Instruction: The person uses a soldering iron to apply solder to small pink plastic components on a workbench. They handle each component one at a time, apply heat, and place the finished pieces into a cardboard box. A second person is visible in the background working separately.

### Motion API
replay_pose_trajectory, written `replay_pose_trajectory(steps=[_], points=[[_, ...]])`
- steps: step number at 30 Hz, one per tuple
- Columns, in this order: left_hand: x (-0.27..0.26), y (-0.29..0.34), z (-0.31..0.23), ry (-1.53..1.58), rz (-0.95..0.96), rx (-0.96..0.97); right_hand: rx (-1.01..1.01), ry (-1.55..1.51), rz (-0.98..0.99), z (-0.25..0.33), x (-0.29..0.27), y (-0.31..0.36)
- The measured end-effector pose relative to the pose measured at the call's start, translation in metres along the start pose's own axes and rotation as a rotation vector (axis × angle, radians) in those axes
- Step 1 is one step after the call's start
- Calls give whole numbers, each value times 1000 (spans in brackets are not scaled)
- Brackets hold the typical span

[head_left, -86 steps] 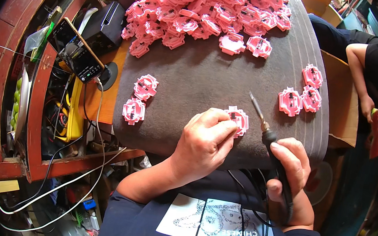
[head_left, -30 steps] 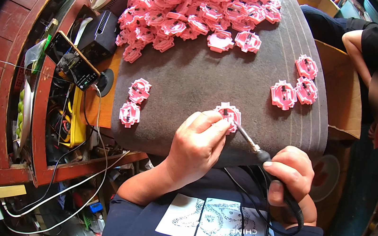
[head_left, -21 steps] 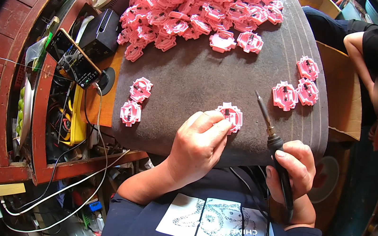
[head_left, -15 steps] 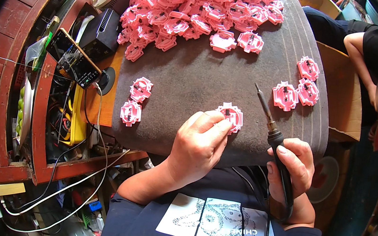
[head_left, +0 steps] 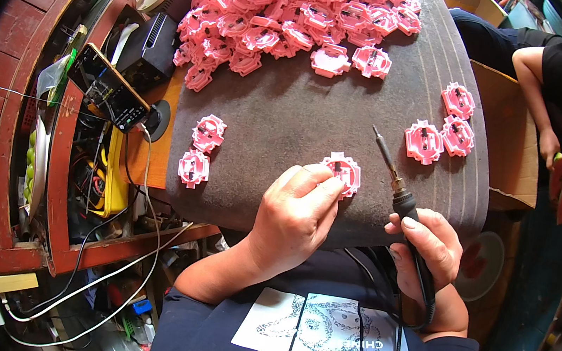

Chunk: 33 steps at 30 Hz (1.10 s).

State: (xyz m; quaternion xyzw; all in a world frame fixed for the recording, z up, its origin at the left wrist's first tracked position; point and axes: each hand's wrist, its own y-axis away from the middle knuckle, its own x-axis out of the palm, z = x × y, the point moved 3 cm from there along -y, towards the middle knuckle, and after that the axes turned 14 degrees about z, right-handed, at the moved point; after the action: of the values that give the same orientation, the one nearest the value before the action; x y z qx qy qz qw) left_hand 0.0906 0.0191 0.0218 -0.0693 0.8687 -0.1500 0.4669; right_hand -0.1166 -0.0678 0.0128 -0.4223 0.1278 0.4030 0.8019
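My left hand (head_left: 296,209) is closed, with thumb and forefinger pinched at the lower left side of a pink plastic part (head_left: 346,173) near the front of the grey work surface. The fingertips cover some of the part, and whether they hold anything smaller is hidden. A black slot-like piece shows in its round middle. To the right, my right hand (head_left: 430,252) is wrapped round the black handle of a soldering iron (head_left: 405,202). The iron's tip points up and to the left, apart from the pink part, and its cord hangs down over my shirt.
A big heap of pink parts (head_left: 274,15) lies at the back. Two parts (head_left: 208,133) sit at left, three (head_left: 424,142) at right. Left of the surface stands a phone (head_left: 109,87) on a holder. Beyond a cardboard box (head_left: 503,134), another person's hand (head_left: 549,145) holds something red and green.
The soldering iron and my right hand have shifted slightly left. My left hand stays at the pink part. The other person's hand and the red things near it have moved.
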Motion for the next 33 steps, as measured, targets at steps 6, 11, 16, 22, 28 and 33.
replay_pose_trajectory(steps=[6, 11, 16, 22, 28, 33], points=[[1, -1, 0, 8, 3, 1, 24, -6, 6, -1, 0, 2], [1, 0, 1, 5, 1, -2, -18, -4, -74, -4, 5, -3], [1, 0, 1, -3, -2, 4, -1, 6, -99, -5, 7, -4], [3, 0, 0, -10, -17, 0, 38, -32, -71, -7, 11, -6], [5, 5, 9, 102, -77, 68, -11, 96, -32, -4, 22, -44], [-34, 28, 22, 12, -224, -48, 114, 256, 84, -5, 35, -65]])
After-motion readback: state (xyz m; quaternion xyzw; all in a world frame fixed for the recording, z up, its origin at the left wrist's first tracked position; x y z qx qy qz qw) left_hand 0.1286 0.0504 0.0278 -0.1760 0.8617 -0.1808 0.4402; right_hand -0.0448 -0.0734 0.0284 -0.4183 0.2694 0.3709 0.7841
